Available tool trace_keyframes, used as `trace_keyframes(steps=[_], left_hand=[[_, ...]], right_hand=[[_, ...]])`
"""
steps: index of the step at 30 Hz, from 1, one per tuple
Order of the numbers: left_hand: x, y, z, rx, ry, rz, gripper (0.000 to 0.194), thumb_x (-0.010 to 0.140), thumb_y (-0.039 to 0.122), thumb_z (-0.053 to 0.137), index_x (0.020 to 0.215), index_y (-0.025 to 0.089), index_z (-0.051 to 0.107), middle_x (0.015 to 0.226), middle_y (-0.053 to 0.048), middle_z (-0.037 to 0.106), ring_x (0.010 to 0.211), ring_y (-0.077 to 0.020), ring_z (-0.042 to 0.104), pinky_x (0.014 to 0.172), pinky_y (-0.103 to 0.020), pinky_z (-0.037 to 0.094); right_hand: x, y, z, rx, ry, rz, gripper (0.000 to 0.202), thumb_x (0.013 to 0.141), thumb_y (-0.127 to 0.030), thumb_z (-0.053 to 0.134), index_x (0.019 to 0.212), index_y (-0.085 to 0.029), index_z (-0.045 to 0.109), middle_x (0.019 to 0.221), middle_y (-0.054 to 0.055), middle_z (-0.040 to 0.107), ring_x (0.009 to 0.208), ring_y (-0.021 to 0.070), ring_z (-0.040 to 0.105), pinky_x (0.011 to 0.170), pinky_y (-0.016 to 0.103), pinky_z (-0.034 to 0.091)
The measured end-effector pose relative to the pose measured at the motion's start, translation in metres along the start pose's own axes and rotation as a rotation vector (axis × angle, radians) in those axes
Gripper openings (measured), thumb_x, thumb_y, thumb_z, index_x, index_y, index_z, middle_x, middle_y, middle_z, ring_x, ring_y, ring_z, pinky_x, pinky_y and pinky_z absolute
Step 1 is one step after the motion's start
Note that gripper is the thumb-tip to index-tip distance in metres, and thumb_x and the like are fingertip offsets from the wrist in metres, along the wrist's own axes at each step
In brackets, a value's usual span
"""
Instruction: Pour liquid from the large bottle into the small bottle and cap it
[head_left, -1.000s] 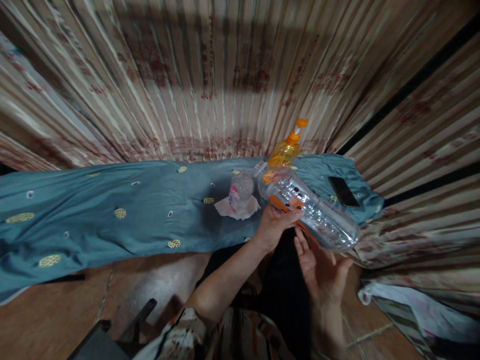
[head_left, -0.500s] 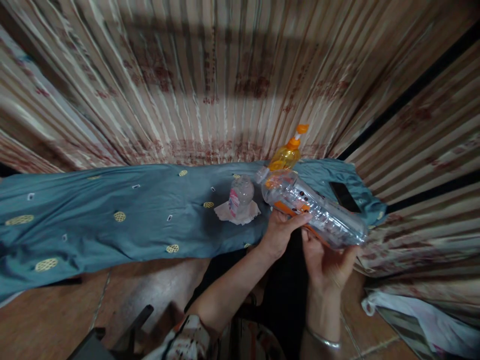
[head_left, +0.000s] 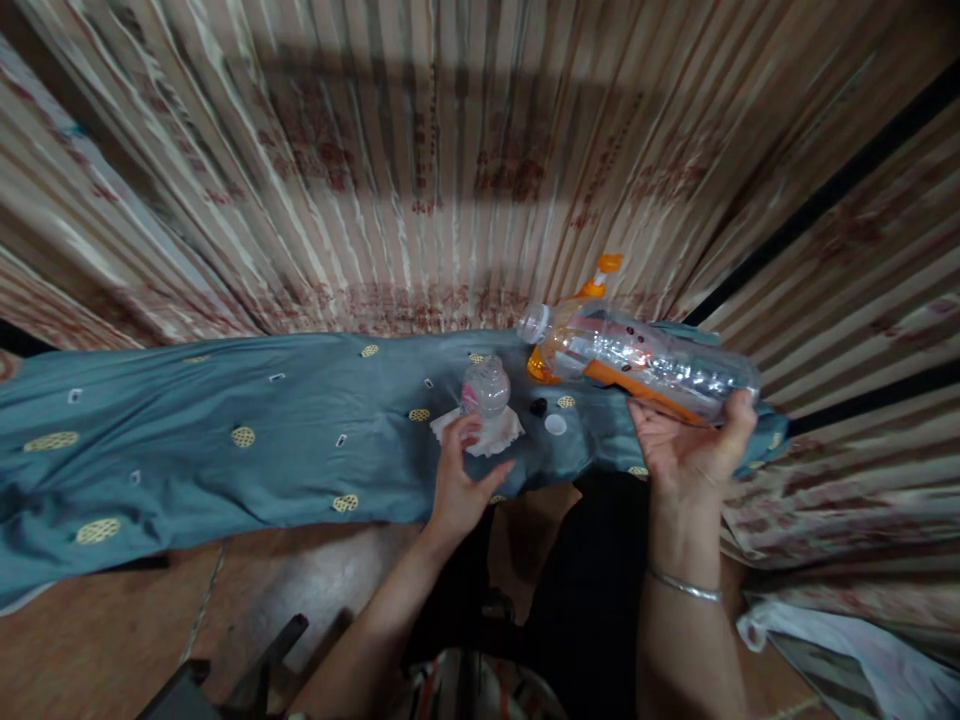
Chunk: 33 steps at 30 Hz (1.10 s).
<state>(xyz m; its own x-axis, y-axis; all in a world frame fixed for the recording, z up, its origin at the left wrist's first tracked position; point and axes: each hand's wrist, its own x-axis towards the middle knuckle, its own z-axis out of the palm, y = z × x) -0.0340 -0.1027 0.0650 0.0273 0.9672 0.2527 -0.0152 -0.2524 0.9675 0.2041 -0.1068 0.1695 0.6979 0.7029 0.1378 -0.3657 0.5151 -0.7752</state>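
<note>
My right hand (head_left: 694, 440) grips the lower end of a large clear plastic bottle (head_left: 660, 360) with an orange label. The bottle is tilted almost level, its uncapped-looking neck pointing left. My left hand (head_left: 469, 480) is open, thumb and fingers apart, just in front of a small clear bottle (head_left: 487, 385) with a pink label. That small bottle stands on a white tissue (head_left: 496, 435); whether my fingertips touch it I cannot tell. Behind the large bottle, partly hidden, is a pump bottle (head_left: 541, 368) of yellow liquid with an orange pump top.
A white round cap (head_left: 555, 425) and a small black object (head_left: 538, 407) lie right of the tissue. A blue patterned cloth (head_left: 292, 430) covers the narrow table. A striped curtain (head_left: 465, 180) hangs behind it, with a dark pole (head_left: 832, 190) at the right.
My left hand has let go of the large bottle and moved left to the small bottle. The large bottle has shifted up and right in my right hand, uncovering the white cap and black object.
</note>
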Motion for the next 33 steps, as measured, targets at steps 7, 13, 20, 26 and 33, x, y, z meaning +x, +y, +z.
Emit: trace_keyframes(steps=[7, 13, 20, 26, 33], left_hand=[[0.049, -0.061, 0.002, 0.142, 0.026, -0.048, 0.128, 0.053, 0.034, 0.102, 0.159, 0.023, 0.032, 0.17, -0.023, 0.036, 0.16, -0.0406, 0.035, 0.132, -0.057, 0.029], [0.055, -0.09, 0.014, 0.215, -0.022, 0.009, 0.117, 0.066, 0.032, 0.096, 0.162, 0.024, 0.029, 0.168, -0.02, 0.04, 0.158, -0.037, 0.04, 0.133, -0.055, 0.029], [0.051, -0.103, 0.01, 0.301, -0.03, 0.092, 0.106, 0.075, 0.035, 0.091, 0.161, 0.026, 0.029, 0.167, -0.018, 0.043, 0.157, -0.0362, 0.042, 0.132, -0.055, 0.034], [0.05, -0.101, 0.009, 0.345, -0.04, 0.108, 0.103, 0.075, 0.032, 0.09, 0.158, 0.023, 0.03, 0.163, -0.021, 0.048, 0.152, -0.0371, 0.049, 0.128, -0.056, 0.04], [0.05, -0.103, 0.011, 0.356, -0.012, 0.146, 0.095, 0.077, 0.037, 0.088, 0.155, 0.024, 0.033, 0.161, -0.02, 0.05, 0.151, -0.0374, 0.051, 0.125, -0.055, 0.044]], right_hand=[[-0.007, 0.011, -0.007, 0.002, 0.03, 0.044, 0.062, 0.064, -0.06, 0.08, 0.11, -0.02, 0.069, 0.122, 0.011, 0.072, 0.128, 0.0304, 0.065, 0.097, 0.05, 0.063], [-0.012, 0.018, -0.02, 0.099, 0.055, 0.111, 0.06, 0.063, -0.055, 0.083, 0.115, -0.029, 0.068, 0.127, 0.002, 0.072, 0.121, 0.0244, 0.07, 0.084, 0.041, 0.068], [-0.015, 0.018, -0.017, 0.184, 0.059, 0.109, 0.065, 0.062, -0.045, 0.086, 0.122, -0.03, 0.066, 0.14, 0.003, 0.066, 0.128, 0.0264, 0.066, 0.091, 0.048, 0.068], [-0.023, 0.012, -0.006, 0.077, 0.058, 0.048, 0.066, 0.058, -0.048, 0.086, 0.118, -0.027, 0.068, 0.137, 0.005, 0.067, 0.131, 0.0273, 0.063, 0.088, 0.045, 0.068], [-0.028, 0.006, 0.0, 0.011, 0.087, -0.016, 0.059, 0.059, -0.051, 0.084, 0.11, -0.026, 0.071, 0.125, 0.003, 0.073, 0.113, 0.0229, 0.071, 0.071, 0.032, 0.067]])
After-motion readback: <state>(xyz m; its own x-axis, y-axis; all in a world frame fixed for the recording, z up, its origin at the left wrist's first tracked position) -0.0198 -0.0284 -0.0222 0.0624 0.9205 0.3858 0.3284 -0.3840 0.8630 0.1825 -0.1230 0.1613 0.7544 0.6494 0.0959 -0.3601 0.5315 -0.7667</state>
